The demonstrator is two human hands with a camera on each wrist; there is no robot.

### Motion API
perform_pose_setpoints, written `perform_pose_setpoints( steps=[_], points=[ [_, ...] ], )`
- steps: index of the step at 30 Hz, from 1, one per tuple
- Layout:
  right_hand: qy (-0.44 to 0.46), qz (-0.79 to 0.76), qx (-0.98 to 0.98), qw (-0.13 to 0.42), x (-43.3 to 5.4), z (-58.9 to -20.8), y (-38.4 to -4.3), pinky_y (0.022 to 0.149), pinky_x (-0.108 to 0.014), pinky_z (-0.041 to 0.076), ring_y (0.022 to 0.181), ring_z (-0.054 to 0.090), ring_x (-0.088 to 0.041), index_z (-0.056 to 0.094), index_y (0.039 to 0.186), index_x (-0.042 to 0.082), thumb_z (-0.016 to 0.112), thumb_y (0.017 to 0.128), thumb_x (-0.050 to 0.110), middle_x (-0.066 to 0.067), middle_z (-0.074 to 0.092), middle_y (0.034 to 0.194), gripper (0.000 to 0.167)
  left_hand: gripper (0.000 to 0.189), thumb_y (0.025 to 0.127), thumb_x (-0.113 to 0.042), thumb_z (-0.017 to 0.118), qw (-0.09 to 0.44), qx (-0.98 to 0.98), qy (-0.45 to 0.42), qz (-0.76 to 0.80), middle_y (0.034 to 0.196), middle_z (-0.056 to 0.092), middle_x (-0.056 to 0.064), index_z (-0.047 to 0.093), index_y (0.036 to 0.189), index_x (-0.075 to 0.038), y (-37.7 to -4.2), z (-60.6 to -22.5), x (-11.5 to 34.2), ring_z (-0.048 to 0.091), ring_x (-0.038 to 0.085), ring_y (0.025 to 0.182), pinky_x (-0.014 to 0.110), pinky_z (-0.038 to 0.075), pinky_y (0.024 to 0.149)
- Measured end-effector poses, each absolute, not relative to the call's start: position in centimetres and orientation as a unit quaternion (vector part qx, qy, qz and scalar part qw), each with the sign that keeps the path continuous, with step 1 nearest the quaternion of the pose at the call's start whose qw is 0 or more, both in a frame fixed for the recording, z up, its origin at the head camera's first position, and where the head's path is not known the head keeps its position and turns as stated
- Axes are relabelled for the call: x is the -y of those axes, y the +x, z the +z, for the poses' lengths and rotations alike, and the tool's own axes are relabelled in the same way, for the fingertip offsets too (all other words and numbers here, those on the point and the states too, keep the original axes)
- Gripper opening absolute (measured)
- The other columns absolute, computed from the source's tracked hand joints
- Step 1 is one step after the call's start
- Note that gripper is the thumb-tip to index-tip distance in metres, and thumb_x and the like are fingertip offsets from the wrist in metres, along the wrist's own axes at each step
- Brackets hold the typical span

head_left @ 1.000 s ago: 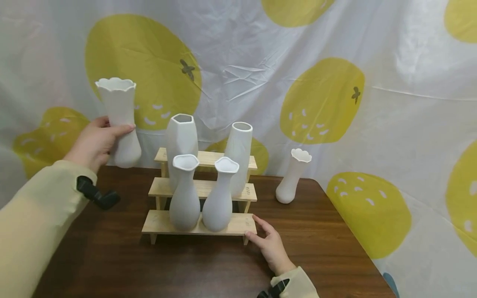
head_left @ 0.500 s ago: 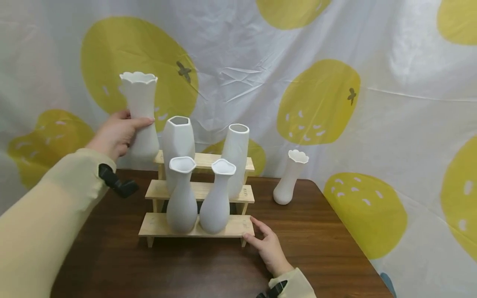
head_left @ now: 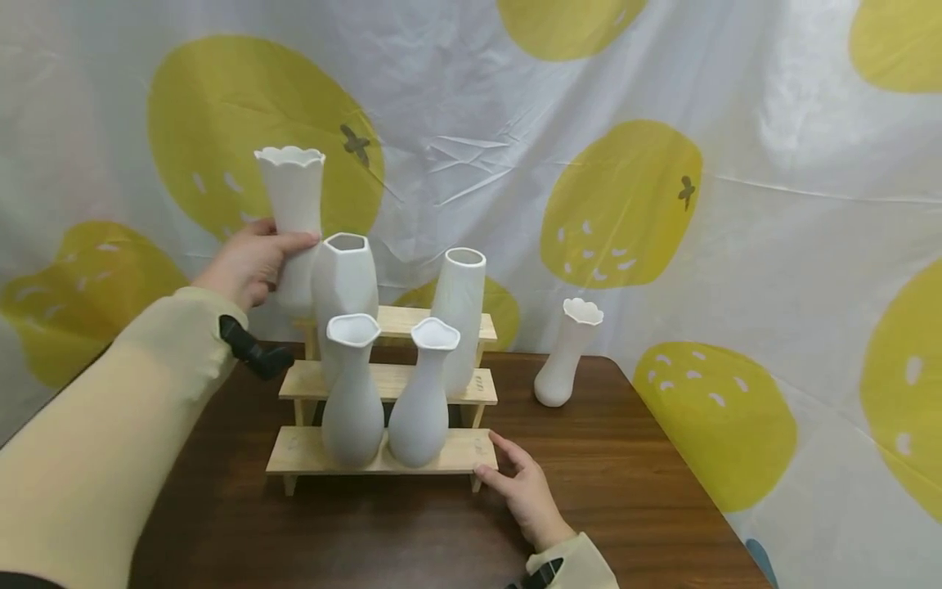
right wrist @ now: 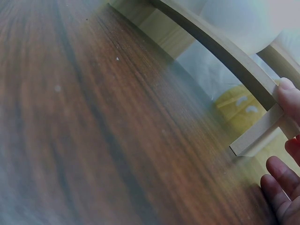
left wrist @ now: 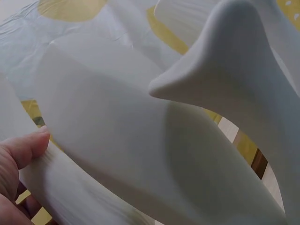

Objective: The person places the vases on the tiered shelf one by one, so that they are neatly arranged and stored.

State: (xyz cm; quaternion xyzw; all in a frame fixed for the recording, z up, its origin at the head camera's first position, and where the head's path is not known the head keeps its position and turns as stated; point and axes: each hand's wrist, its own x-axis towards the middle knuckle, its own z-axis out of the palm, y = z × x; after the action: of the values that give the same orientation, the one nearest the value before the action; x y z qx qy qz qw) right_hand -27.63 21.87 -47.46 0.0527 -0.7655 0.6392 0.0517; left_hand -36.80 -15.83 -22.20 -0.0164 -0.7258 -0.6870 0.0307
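Observation:
My left hand point(head_left: 250, 260) grips a tall white vase with a scalloped rim point(head_left: 293, 192), thumb across its waist. The vase is upright at the left end of the rack's top shelf; whether its base touches the wood is hidden behind a faceted vase point(head_left: 347, 274). In the left wrist view the thumb point(left wrist: 28, 146) presses the held vase. My right hand point(head_left: 528, 495) holds the right end of the three-step wooden rack's bottom shelf point(head_left: 459, 460), thumb at the front corner. A round-mouthed vase point(head_left: 462, 286) stands on the middle step, and two narrow-necked vases point(head_left: 353, 417) on the bottom.
Another scalloped vase point(head_left: 567, 356) stands on the dark wooden table point(head_left: 625, 491), right of the rack. Behind the table hangs a pale cloth point(head_left: 456, 98) with large yellow fruit prints. The table's right edge slants toward the front.
My left hand has carried the scalloped vase rightward from beside the rack to its top shelf's left end, lowering it slightly lately. The right hand stays on the bottom shelf.

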Motion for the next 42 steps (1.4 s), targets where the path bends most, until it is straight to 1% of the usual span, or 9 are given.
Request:
perform_pose_setpoints(
  steps=[6,12,18,23,25,30,36,38,42],
  points=[
    [0.056,0.64,0.764,0.053,-21.9,-47.5,-27.7,0.084,-0.025,0.046,0.108,0.056,-0.028,0.049,0.137,-0.002,0.075,0.084,0.009,-0.02,0.06,0.119,0.06,0.069,0.092,-0.032,0.065,0.021,0.732,-0.023,-0.681,0.139,0.039,0.008,0.03,0.148,-0.01,-37.4,-22.4,15.2,0.041,0.023,0.116,0.041,0.036,0.088],
    [0.064,0.632,0.77,0.057,-21.8,-47.2,-27.3,0.084,-0.025,0.046,0.106,0.057,-0.024,0.05,0.138,-0.001,0.076,0.083,0.014,-0.02,0.06,0.119,0.062,0.066,0.093,-0.028,0.063,0.01,0.73,-0.031,-0.683,0.141,0.037,0.01,0.03,0.147,-0.008,-38.0,-22.8,14.7,0.04,0.024,0.116,0.045,0.033,0.091],
    [0.071,0.633,0.769,0.059,-21.8,-47.3,-27.3,0.084,-0.025,0.047,0.105,0.057,-0.025,0.05,0.137,-0.001,0.077,0.083,0.017,-0.022,0.06,0.119,0.063,0.063,0.094,-0.026,0.061,0.009,0.73,-0.042,-0.683,0.136,0.039,0.008,0.032,0.146,-0.007,-38.1,-23.1,14.2,0.041,0.022,0.11,0.045,0.036,0.088],
    [0.061,0.641,0.764,0.049,-21.8,-47.3,-27.5,0.086,-0.024,0.045,0.111,0.055,-0.028,0.051,0.138,0.002,0.078,0.082,0.015,-0.022,0.057,0.125,0.064,0.057,0.094,-0.02,0.059,0.005,0.732,-0.056,-0.679,0.128,0.043,0.005,0.034,0.144,-0.007,-38.3,-23.3,14.0,0.042,0.023,0.107,0.044,0.037,0.086],
    [0.06,0.642,0.763,0.048,-21.8,-47.3,-27.5,0.087,-0.024,0.045,0.114,0.054,-0.028,0.05,0.138,0.002,0.078,0.082,0.015,-0.021,0.056,0.128,0.064,0.056,0.094,-0.017,0.057,0.004,0.732,-0.058,-0.679,0.129,0.042,0.005,0.034,0.144,-0.006,-38.4,-23.4,14.0,0.042,0.023,0.108,0.045,0.036,0.086],
    [0.061,0.643,0.762,0.051,-21.9,-47.4,-27.5,0.089,-0.024,0.044,0.115,0.053,-0.029,0.051,0.137,0.002,0.078,0.081,0.015,-0.021,0.056,0.128,0.064,0.059,0.095,-0.019,0.056,-0.004,0.732,-0.066,-0.678,0.133,0.041,0.006,0.03,0.148,-0.006,-38.7,-23.7,13.9,0.041,0.023,0.111,0.046,0.036,0.088],
    [0.062,0.643,0.762,0.054,-21.8,-47.4,-27.5,0.09,-0.025,0.043,0.115,0.053,-0.028,0.052,0.137,0.002,0.079,0.08,0.015,-0.02,0.056,0.129,0.064,0.059,0.095,-0.017,0.054,-0.006,0.728,-0.076,-0.682,0.122,0.046,0.001,0.031,0.148,-0.006,-39.0,-24.0,13.8,0.045,0.018,0.102,0.042,0.037,0.084],
    [0.06,0.642,0.762,0.054,-21.8,-47.4,-27.5,0.09,-0.025,0.043,0.115,0.053,-0.027,0.052,0.137,0.003,0.079,0.08,0.015,-0.019,0.056,0.129,0.064,0.058,0.095,-0.017,0.054,-0.004,0.727,-0.075,-0.683,0.122,0.047,0.001,0.031,0.148,-0.006,-39.0,-24.0,13.8,0.045,0.018,0.102,0.042,0.037,0.084],
    [0.058,0.644,0.761,0.051,-21.8,-47.3,-27.4,0.089,-0.024,0.044,0.113,0.054,-0.026,0.052,0.137,0.003,0.079,0.08,0.014,-0.019,0.057,0.127,0.064,0.06,0.095,-0.016,0.055,-0.003,0.729,-0.072,-0.681,0.128,0.045,0.004,0.03,0.149,-0.006,-39.0,-24.1,13.8,0.044,0.017,0.104,0.041,0.037,0.086]
  ],
)
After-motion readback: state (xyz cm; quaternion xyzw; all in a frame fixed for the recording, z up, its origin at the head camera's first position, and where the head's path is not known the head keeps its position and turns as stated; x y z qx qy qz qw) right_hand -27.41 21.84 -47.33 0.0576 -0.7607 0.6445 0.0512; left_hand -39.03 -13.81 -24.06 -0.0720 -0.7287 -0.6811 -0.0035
